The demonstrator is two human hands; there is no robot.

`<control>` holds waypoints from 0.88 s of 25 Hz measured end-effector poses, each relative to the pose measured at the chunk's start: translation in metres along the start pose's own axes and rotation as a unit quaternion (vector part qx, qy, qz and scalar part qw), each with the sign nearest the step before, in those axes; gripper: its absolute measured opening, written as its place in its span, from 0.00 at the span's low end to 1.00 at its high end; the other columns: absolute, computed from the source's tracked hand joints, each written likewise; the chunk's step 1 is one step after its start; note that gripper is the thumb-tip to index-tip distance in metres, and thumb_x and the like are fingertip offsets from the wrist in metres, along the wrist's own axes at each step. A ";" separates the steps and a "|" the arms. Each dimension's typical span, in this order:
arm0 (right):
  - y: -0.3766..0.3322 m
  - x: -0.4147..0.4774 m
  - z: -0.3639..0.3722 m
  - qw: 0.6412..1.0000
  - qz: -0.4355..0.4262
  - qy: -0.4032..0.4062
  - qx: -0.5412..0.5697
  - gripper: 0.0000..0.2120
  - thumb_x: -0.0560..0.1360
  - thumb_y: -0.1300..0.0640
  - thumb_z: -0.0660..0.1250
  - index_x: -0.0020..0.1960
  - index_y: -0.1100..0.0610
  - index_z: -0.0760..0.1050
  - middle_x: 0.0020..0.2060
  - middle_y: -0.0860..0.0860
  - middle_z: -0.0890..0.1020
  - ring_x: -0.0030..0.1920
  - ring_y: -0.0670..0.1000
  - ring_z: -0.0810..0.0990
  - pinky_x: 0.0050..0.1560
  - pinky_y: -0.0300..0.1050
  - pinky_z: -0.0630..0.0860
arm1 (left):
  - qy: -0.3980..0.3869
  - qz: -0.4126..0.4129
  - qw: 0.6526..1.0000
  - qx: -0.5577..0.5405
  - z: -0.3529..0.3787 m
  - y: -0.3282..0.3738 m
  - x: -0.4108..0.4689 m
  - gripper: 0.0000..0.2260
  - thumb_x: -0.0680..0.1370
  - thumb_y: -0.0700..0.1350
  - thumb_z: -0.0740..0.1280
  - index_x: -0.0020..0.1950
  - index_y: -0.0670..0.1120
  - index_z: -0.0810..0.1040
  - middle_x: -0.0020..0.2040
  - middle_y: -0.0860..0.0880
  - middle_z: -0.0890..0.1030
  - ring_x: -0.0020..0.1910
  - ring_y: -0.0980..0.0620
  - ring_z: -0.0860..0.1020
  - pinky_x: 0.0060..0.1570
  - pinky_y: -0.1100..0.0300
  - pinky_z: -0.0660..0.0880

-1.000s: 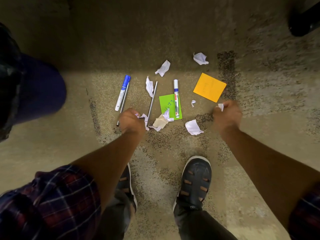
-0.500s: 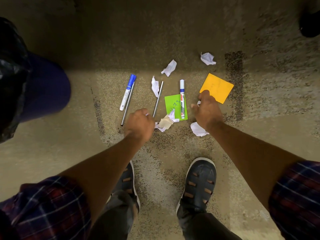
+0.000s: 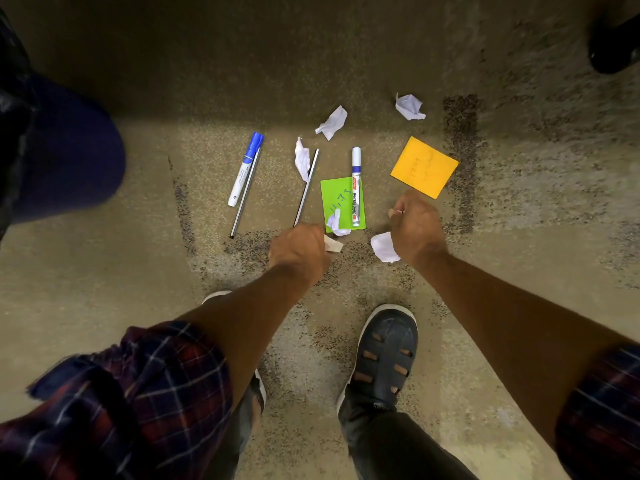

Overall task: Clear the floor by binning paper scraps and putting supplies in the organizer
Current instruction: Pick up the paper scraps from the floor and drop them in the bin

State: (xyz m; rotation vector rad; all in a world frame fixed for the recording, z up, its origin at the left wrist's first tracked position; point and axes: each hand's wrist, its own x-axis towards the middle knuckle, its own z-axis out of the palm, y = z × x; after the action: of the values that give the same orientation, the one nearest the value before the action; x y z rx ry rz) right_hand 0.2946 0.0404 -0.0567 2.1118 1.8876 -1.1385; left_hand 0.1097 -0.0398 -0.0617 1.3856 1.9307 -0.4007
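My left hand (image 3: pixel 300 252) is closed over a beige crumpled scrap (image 3: pixel 333 244) that pokes out at its right side. My right hand (image 3: pixel 415 226) is a fist with a small white scrap (image 3: pixel 398 212) showing between its fingers. A white crumpled scrap (image 3: pixel 382 247) lies touching its wrist side. On the floor lie a green note (image 3: pixel 337 199) with a whiteboard marker (image 3: pixel 356 187) and a white scrap (image 3: pixel 335 222) on it, an orange note (image 3: pixel 424 167), a blue-capped marker (image 3: pixel 245 168), two thin metal pens (image 3: pixel 306 187) (image 3: pixel 245 199), and more scraps (image 3: pixel 302 159) (image 3: pixel 331 123) (image 3: pixel 409 106).
A dark blue bin with a black liner (image 3: pixel 65 147) stands at the left. A black shape (image 3: pixel 614 43) sits at the top right corner. My two shoes (image 3: pixel 384 351) stand on the speckled floor just behind the items.
My left hand has moved right onto the beige scrap. My right hand has drawn back from the orange note toward the white scrap near my foot.
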 end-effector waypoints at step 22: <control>-0.274 -0.142 -0.056 0.940 0.082 -0.095 0.318 0.07 0.77 0.66 0.63 0.45 0.57 0.76 0.37 0.59 0.84 0.25 0.48 0.76 0.27 0.42 0.73 | 0.060 -0.180 0.696 -0.692 -0.189 -0.135 -0.155 0.06 0.77 0.48 0.75 0.44 0.49 0.80 0.32 0.49 0.85 0.25 0.53 0.73 0.24 0.65 0.66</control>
State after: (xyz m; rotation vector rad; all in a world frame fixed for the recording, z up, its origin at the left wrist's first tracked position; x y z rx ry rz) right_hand 0.0827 0.0168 0.1740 2.2614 1.3367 -2.0295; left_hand -0.0574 -0.0806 0.1583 0.0013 1.7688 0.8933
